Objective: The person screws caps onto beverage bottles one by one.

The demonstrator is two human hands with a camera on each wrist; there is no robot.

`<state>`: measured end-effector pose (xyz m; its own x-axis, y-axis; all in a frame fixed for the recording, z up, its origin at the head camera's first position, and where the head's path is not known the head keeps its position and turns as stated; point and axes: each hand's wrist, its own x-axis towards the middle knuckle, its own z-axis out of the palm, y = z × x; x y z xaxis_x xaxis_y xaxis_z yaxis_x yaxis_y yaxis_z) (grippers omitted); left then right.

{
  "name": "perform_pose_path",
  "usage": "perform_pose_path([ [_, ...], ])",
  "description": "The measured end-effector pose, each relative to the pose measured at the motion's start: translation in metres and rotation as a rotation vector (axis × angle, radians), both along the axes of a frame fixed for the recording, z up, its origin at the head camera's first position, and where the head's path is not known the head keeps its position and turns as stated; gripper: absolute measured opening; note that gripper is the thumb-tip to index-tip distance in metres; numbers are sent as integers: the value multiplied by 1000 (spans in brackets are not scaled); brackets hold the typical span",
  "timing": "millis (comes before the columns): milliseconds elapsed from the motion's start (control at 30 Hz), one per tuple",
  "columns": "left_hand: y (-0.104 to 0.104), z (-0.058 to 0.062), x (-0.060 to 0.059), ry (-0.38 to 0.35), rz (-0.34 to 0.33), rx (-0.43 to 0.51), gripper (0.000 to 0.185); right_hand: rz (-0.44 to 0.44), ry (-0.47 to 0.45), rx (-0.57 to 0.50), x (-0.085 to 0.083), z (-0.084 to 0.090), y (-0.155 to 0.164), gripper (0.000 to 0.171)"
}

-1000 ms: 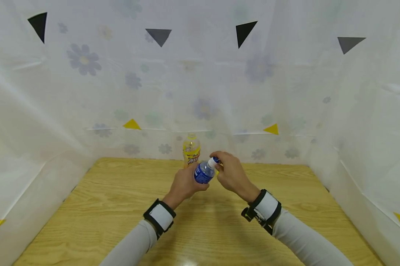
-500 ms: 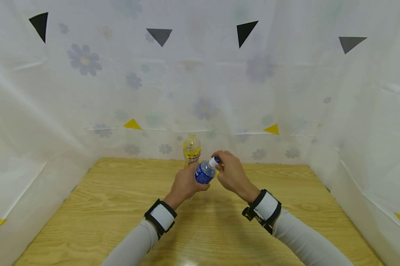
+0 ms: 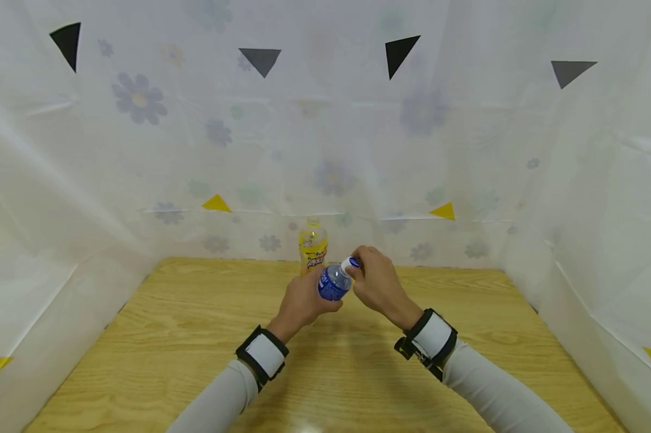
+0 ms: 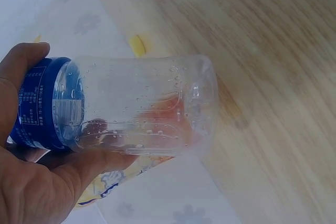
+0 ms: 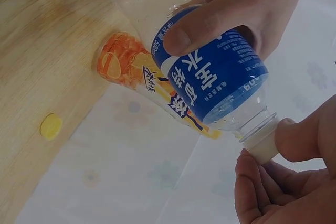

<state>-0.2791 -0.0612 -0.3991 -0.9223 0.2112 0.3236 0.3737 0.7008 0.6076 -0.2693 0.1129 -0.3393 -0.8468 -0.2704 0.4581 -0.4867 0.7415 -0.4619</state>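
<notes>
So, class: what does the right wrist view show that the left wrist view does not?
Only the right wrist view shows the right hand pinching the white cap, and a yellow cap lying on the table. Only the left wrist view shows the clear bottle's base. Both show the left hand gripping the blue-labelled bottle, with the orange-labelled bottle behind.

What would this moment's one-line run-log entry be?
left hand: grips bottle | right hand: pinches cap | yellow bottle: behind, on table

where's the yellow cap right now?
The yellow cap lies on the wooden table in the right wrist view, beside the orange-label bottle at the far edge.
</notes>
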Motion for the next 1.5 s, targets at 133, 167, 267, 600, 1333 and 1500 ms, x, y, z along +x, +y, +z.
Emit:
perform_pose_path([
  [133,0,0,0,4,-1,-4,64,-2,-14,0,-1,-1,1,12],
  [167,0,0,0,3,0,-4,64,-1,-17,0,-2,-1,1,13],
  [267,1,0,0,1,0,-5,64,1,-17,0,-2,-1,1,13],
  [600,0,1,-1,-4,1,-10,63,-2,-27,-11,-3,-2,0,13],
  [1333,0,0,0,-27,0,-4,70,106,-83,-42,2,3,8,41],
  [1500,0,0,0,-35,4,-6,69,118,-71,-66,2,1,5,41],
])
